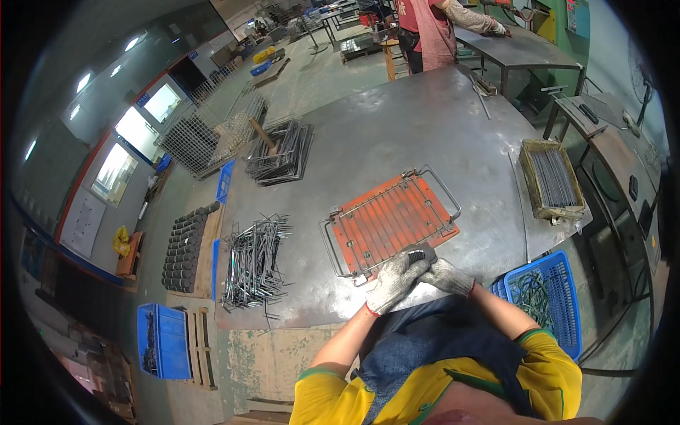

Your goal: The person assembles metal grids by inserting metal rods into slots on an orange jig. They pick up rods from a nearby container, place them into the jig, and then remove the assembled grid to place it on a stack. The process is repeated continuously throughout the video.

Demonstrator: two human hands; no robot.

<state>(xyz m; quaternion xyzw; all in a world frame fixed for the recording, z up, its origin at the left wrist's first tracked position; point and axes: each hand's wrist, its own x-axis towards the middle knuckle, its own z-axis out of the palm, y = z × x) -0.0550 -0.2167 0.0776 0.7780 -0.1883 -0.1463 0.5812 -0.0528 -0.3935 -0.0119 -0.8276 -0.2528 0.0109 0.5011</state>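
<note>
Both my hands, in light work gloves, meet at the near edge of an orange plate jig on the metal table. My left hand and my right hand are closed round a small dark bundle with a ridged end, perhaps short metal rods; its exact kind is hard to make out. Across the jig run several parallel wires, and a bent wire frame with looped ends lies around it.
Left on the table lie a heap of bent wires and stacked wire frames. A box of rods sits right, above a blue basket. Beyond the far edge stands a co-worker. A blue crate is lower left.
</note>
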